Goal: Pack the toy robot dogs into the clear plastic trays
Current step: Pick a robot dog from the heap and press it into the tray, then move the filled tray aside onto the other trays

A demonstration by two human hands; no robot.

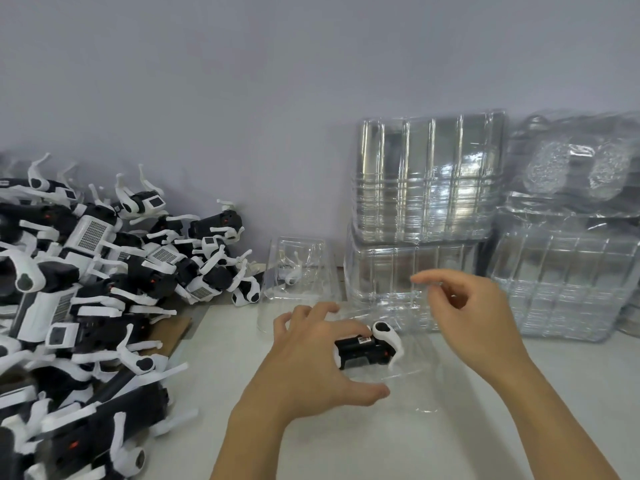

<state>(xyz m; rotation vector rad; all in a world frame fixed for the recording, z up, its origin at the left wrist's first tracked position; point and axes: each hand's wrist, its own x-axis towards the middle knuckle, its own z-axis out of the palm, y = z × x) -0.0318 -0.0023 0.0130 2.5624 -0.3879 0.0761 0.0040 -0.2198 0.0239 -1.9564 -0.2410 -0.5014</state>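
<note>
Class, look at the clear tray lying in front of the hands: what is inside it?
One black-and-white toy robot dog lies inside the clear tray. The left hand covers its near end, so that part cannot be seen.

A white table [349, 445] lies under the left hand [311, 362] and runs on past it. A flat brown bit of cardboard [169, 332] lies on the table, off to the left of the grip. A plain pale wall [242, 98] stands behind it.
</note>
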